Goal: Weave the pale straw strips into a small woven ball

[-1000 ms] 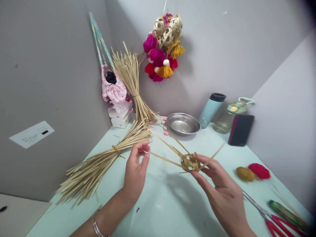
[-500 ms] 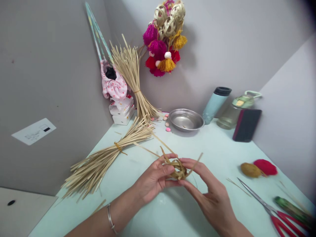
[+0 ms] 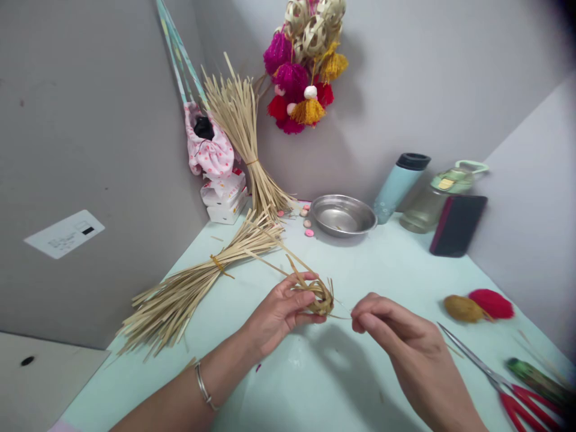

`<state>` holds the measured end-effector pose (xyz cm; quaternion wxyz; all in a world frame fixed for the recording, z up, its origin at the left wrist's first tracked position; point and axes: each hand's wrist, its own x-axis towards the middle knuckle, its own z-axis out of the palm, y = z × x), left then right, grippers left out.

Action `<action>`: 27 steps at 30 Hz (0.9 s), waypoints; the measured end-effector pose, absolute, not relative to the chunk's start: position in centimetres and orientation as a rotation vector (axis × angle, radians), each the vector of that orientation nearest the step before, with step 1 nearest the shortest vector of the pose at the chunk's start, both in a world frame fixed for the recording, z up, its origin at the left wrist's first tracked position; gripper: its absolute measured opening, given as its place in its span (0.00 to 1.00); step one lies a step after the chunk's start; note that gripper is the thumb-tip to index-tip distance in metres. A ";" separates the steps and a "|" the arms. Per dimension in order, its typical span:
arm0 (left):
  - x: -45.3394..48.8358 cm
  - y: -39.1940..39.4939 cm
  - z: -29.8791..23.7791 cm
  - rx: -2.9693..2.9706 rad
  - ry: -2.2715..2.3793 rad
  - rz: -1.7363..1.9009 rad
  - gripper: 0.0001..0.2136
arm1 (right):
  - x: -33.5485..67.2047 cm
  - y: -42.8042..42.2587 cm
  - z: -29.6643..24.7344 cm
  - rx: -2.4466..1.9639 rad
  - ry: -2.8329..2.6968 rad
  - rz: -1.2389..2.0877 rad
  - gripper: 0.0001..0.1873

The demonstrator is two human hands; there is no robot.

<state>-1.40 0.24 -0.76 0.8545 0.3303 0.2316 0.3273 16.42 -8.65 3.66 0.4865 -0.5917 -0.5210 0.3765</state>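
My left hand (image 3: 283, 309) is closed around a small ball woven from straw-coloured strips (image 3: 320, 298), with loose strip ends sticking out at its top. To its right, my right hand (image 3: 387, 327) pinches the end of a thin strip (image 3: 339, 317) that runs from the ball across the gap. A fine pale loop, perhaps thread or a thin strip, also shows between ball and fingers. Both hands are raised above the pale green table (image 3: 288, 402). Left of them lies a tied bundle of flat strips (image 3: 193, 294).
Scissors (image 3: 495, 375) with red handles, yellow yarn (image 3: 462, 308) and red yarn (image 3: 491, 303) lie at right. Behind stand a metal bowl (image 3: 344, 216), blue tumbler (image 3: 402, 186), green bottle (image 3: 423, 207) and phone (image 3: 458, 227). An upright strip bundle (image 3: 252, 156) leans against the wall.
My right hand has left the ball and moved right, its fingers now closed on the end of a thin strip. My left hand still holds the ball.
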 end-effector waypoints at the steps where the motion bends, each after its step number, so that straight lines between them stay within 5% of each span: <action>1: -1.4 0.3 -0.7 0.696 0.491 0.689 0.21 | 16.5 -8.6 3.7 -1.438 -1.267 1.003 0.13; 8: -1.5 0.6 -0.7 0.701 0.518 0.680 0.20 | 16.6 -7.9 3.5 -1.351 -1.223 1.568 0.14; 27: -1.6 0.6 -0.5 0.749 0.500 0.658 0.18 | 16.6 -7.4 3.0 -1.340 -1.204 1.601 0.14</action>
